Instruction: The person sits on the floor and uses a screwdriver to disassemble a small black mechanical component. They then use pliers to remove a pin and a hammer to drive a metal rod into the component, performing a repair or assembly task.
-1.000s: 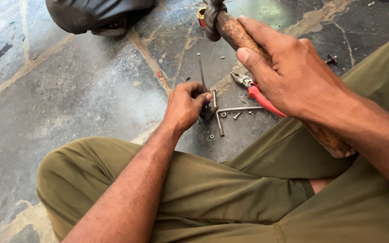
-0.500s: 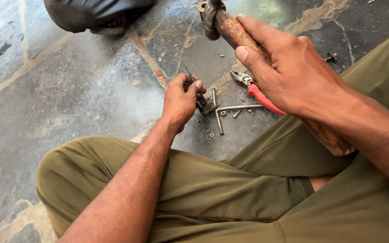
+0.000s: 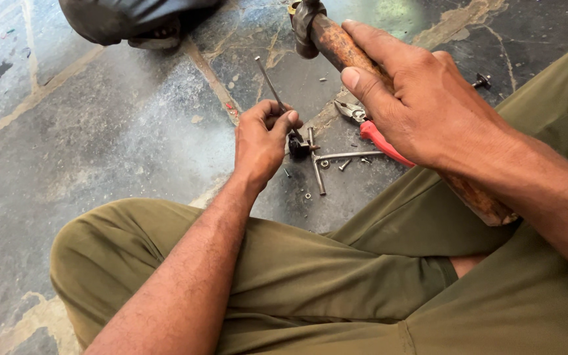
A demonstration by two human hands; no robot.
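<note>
Hands on rusty wooden hammer handle

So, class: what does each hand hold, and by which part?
The right hand holds a hammer mid-handle. The left hand pinches a thin metal rod near its lower end.

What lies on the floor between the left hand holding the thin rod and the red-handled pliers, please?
In the head view, between the left hand and the pliers, two long metal bolts lie crossed on the stone floor, with a few small screws and washers scattered around them.
</note>
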